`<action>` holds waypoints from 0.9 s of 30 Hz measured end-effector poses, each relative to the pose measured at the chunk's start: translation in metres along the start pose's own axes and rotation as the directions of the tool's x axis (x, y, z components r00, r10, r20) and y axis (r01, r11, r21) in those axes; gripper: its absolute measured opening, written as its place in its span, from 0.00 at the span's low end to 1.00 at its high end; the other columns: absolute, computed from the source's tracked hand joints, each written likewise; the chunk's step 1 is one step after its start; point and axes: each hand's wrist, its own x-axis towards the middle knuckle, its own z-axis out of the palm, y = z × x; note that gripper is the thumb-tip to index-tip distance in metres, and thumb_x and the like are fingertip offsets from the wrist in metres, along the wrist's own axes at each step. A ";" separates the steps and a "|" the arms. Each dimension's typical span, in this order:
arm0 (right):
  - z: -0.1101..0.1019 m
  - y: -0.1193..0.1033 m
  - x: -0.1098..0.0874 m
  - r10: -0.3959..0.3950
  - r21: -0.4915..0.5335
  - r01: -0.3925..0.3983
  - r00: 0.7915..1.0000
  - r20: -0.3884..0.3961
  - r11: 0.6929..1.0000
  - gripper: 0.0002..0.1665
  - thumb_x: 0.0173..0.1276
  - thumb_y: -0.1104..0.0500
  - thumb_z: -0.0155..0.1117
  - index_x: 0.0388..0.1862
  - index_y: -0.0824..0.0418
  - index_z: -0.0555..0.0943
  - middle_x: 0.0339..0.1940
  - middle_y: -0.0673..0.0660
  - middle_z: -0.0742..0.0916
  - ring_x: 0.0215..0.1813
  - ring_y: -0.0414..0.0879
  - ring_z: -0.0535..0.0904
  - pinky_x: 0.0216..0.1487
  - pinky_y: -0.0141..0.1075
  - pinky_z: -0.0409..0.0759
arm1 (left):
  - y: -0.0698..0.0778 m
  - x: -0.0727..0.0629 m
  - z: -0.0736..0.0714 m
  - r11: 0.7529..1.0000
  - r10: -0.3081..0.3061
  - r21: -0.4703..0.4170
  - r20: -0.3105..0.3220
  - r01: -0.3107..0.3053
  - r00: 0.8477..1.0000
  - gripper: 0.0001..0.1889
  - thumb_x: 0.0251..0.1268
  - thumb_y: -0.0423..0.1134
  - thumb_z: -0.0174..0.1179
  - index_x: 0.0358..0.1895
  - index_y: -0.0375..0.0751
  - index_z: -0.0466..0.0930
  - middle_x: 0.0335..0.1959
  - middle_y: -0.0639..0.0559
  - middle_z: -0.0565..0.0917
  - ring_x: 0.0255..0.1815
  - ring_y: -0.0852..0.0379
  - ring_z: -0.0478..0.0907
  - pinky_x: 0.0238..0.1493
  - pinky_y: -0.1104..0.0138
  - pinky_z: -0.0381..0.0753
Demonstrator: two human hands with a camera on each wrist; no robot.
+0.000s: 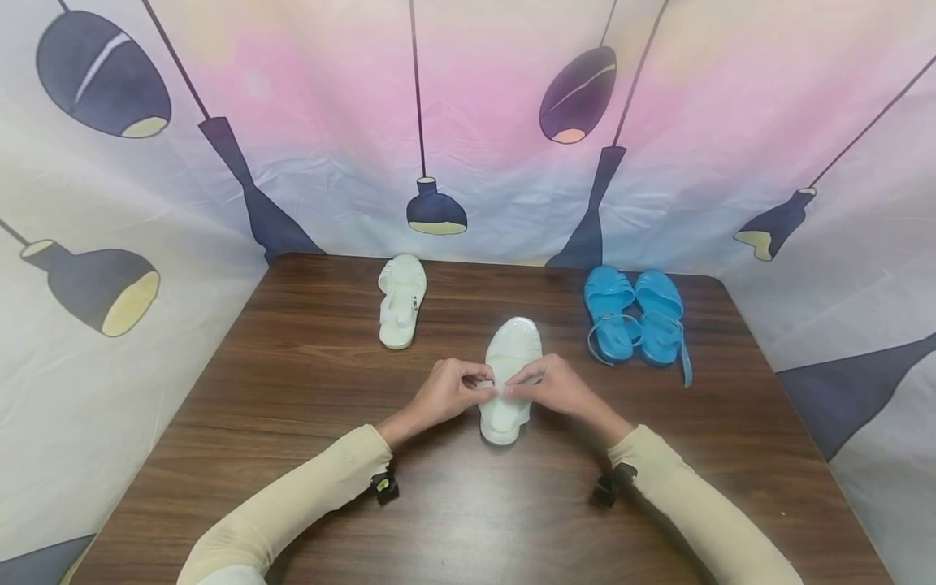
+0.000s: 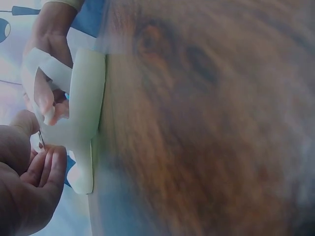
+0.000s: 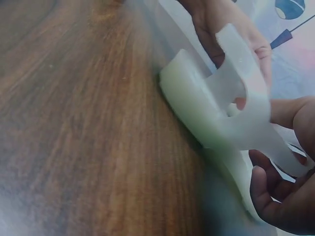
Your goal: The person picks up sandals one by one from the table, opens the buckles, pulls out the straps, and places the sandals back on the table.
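A white sandal (image 1: 514, 345) stands on the table between my two hands, its toe pointing away from me. My left hand (image 1: 448, 392) pinches a small metal buckle (image 2: 42, 139) at the strap on the sandal's left side. From the other side, my right hand (image 1: 559, 386) grips the sandal's ankle strap (image 3: 283, 156) between thumb and fingers. In the left wrist view the sole (image 2: 88, 93) lies flat on the wood. The fingers partly hide where the strap and buckle meet.
The other white sandal (image 1: 398, 325) lies at the back left of the brown table (image 1: 292, 366). Two blue sandals (image 1: 608, 284) lie side by side at the back right, one strap (image 1: 686, 357) hanging loose. A printed cloth (image 1: 490, 97) hangs behind the table.
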 end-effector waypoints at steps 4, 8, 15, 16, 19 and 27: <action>-0.001 -0.001 0.002 -0.012 -0.030 0.012 1.000 -0.017 0.999 0.07 0.64 0.49 0.77 0.35 0.50 0.93 0.35 0.45 0.92 0.42 0.41 0.84 0.45 0.39 0.83 | 0.001 -0.001 -0.002 1.000 -0.009 -0.011 -0.006 0.009 1.000 0.05 0.60 0.36 0.73 0.39 0.42 0.91 0.35 0.53 0.90 0.35 0.63 0.84 0.38 0.72 0.83; -0.002 0.002 0.002 -0.040 -0.068 0.038 0.999 -0.026 0.997 0.09 0.65 0.49 0.76 0.35 0.53 0.93 0.35 0.47 0.92 0.38 0.40 0.83 0.41 0.35 0.83 | 0.001 -0.003 -0.004 0.999 -0.025 -0.027 -0.013 0.025 1.000 0.04 0.60 0.34 0.73 0.37 0.42 0.90 0.32 0.53 0.90 0.34 0.63 0.84 0.36 0.72 0.83; -0.011 0.001 -0.006 -0.007 -0.013 0.007 0.999 -0.048 1.000 0.08 0.63 0.50 0.78 0.35 0.53 0.93 0.34 0.47 0.92 0.38 0.42 0.83 0.39 0.36 0.82 | 0.002 -0.003 -0.006 0.998 -0.040 -0.056 -0.022 0.039 0.999 0.04 0.60 0.34 0.73 0.37 0.40 0.90 0.32 0.51 0.90 0.33 0.63 0.84 0.35 0.73 0.84; -0.012 0.001 -0.007 -0.012 -0.018 0.011 0.999 -0.052 1.000 0.08 0.63 0.50 0.78 0.35 0.52 0.93 0.34 0.47 0.92 0.38 0.42 0.83 0.39 0.36 0.82 | 0.002 -0.003 -0.006 0.997 -0.040 -0.061 -0.020 0.039 0.999 0.04 0.60 0.34 0.73 0.37 0.40 0.90 0.32 0.51 0.90 0.33 0.63 0.85 0.35 0.73 0.84; -0.014 0.004 -0.006 -0.012 -0.045 0.009 0.999 -0.049 0.999 0.09 0.64 0.48 0.77 0.37 0.52 0.93 0.35 0.47 0.92 0.39 0.42 0.84 0.41 0.36 0.83 | 0.002 -0.003 -0.006 0.997 -0.045 -0.068 -0.014 0.044 0.999 0.04 0.60 0.34 0.73 0.37 0.39 0.90 0.32 0.51 0.90 0.33 0.62 0.85 0.35 0.73 0.84; -0.023 0.008 -0.010 0.024 -0.003 -0.025 0.991 -0.133 1.000 0.11 0.64 0.49 0.77 0.40 0.54 0.93 0.39 0.50 0.92 0.46 0.46 0.87 0.50 0.45 0.86 | 0.002 -0.005 -0.004 0.996 -0.056 -0.072 -0.028 0.054 0.998 0.04 0.59 0.34 0.74 0.36 0.40 0.90 0.32 0.51 0.90 0.33 0.63 0.85 0.36 0.73 0.85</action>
